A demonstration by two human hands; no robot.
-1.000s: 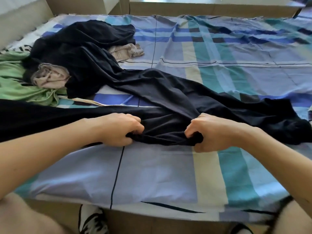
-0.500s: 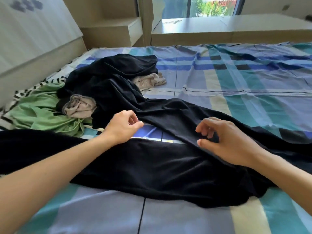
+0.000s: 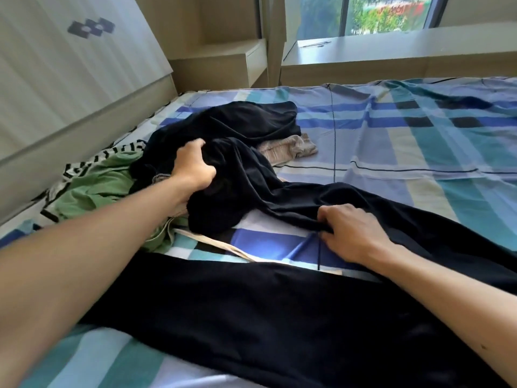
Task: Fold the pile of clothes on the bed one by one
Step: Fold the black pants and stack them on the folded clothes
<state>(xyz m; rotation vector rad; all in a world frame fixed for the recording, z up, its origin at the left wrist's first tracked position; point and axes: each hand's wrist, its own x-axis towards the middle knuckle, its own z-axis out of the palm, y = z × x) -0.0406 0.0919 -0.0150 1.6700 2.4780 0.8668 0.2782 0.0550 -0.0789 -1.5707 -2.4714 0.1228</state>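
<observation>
Left hand (image 3: pixel 193 166) and right hand (image 3: pixel 352 233) are both clenched on the black garment (image 3: pixel 279 197), sprawled unfolded across the bed (image 3: pixel 419 152): one at the pile (image 3: pixel 246 121), the other on an edge. No folded item is seen; the green garment (image 3: pixel 98 189) and beige garment (image 3: pixel 288 149) are judged untouched.

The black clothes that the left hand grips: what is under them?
A green garment and a beige cloth stick out from beneath the black clothes; the rest is covered.

blk garment (image 3: pixel 279 317) | spread across bed (image 3: pixel 419 152) front, far end in pile (image 3: pixel 112 186) | pile: crumpled, left
</observation>
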